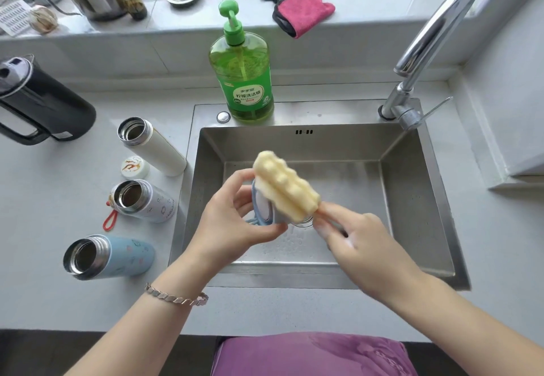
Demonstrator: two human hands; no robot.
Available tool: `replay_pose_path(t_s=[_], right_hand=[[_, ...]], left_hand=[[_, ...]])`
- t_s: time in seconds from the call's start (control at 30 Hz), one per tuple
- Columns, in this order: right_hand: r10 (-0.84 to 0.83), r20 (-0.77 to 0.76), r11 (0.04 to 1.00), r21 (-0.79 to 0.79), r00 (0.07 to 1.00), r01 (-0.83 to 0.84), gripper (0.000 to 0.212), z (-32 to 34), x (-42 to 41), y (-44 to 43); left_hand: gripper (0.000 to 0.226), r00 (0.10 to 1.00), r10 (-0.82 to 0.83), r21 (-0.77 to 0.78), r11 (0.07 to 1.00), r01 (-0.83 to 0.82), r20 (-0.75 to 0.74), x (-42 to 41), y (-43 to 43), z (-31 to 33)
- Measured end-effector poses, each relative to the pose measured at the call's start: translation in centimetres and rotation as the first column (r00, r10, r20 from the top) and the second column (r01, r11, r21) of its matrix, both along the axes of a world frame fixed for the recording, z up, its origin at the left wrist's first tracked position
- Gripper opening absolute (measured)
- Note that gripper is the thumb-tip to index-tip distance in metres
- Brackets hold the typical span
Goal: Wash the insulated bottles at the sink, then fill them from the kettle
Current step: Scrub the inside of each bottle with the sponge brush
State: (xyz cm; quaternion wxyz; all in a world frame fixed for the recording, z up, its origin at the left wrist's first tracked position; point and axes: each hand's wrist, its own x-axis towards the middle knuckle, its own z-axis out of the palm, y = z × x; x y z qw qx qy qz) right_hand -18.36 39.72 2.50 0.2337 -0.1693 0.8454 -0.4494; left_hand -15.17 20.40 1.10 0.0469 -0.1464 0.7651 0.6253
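Head view.

- **L hand** point(235, 222): over the sink point(412, 199). Thumb and fingers are curled round a blue-and-white bottle lid point(263, 211), and a blue strap hangs below the lid.
- **R hand** point(362, 240): just right of the lid, also over the basin. Fingers are wrapped round the handle of a yellow sponge brush point(285, 187); the grip is partly blurred.
- **Brush axis:** diagonal. The handle end sits low-right in the R hand. The knobbly sponge head points up-left, away from the person and toward the sink's back-left corner. The sponge lies against the lid, touching it.
- **Basin:** droplets on the floor below the hands.
- **Bottles:** three stand on the worktop point(44, 199) left of the sink, in a row back to front.
  - White bottle point(153, 146) at the back.
  - Patterned bottle point(147, 203) in the middle, w/ a red loop point(110, 219) beside it.
  - Light-blue bottle point(117, 256) at the front.
  - All are uncapped, steel mouths open toward the camera. They appear upright, long axes vertical, as far as the wide lens allows.
- **White cap** point(134, 166): orange motif; lies between the white and patterned bottles.
- **Black kettle** point(44, 105): far left at the back, handle toward the front.
- **Green pump soap bottle** point(243, 81): on the sink's back ledge.
- **Tap** point(426, 37): back-right corner.
- **Pink cloth** point(303, 9): on the sill point(206, 22).
- **Bracelet** point(176, 296): on the L wrist.
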Motion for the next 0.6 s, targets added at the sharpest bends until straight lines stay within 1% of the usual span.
replay_pose_path(t_s=[0.07, 0.17, 0.27, 0.33, 0.43, 0.53, 0.6], right_hand=[[0.004, 0.025, 1.000, 0.003, 1.000, -0.004, 0.016, 0.0, 0.0, 0.2], [-0.067, 0.043, 0.998, 0.016, 0.997, 0.066, 0.018, -0.4, -0.6, 0.5], [-0.014, 0.042, 1.000, -0.012, 0.999, 0.015, 0.017, 0.0, 0.1, 0.1], [-0.034, 0.071, 0.999, -0.010, 0.997, 0.035, 0.018, -0.1, -0.2, 0.2], [-0.067, 0.075, 0.998, 0.000, 0.995, 0.067, 0.023, -0.1, -0.8, 0.3], [-0.033, 0.058, 0.997, -0.065, 0.998, 0.037, 0.023, 0.6, 0.0, 0.0], [-0.051, 0.071, 0.995, -0.084, 0.996, 0.057, 0.023, 0.6, 0.2, 0.1]], left_hand=[[0.064, 1.000, 0.001, -0.017, 1.000, -0.001, -0.007, 0.2, 0.0, -0.1], [0.069, 0.999, 0.003, -0.075, 0.997, 0.000, 0.033, 0.4, 0.0, -0.3], [0.071, 0.999, -0.020, -0.063, 0.998, 0.022, 0.027, 0.6, -0.1, -0.2], [0.071, 0.999, -0.033, -0.059, 0.998, 0.034, 0.020, 0.6, -0.1, 0.0], [0.070, 1.000, -0.021, -0.018, 1.000, 0.021, -0.003, 0.6, 0.1, 0.0], [0.067, 0.999, 0.017, 0.057, 0.998, -0.015, -0.036, 0.4, 0.4, 0.3], [0.059, 0.998, 0.048, 0.082, 0.996, -0.044, -0.049, 0.4, 0.6, 0.5]])
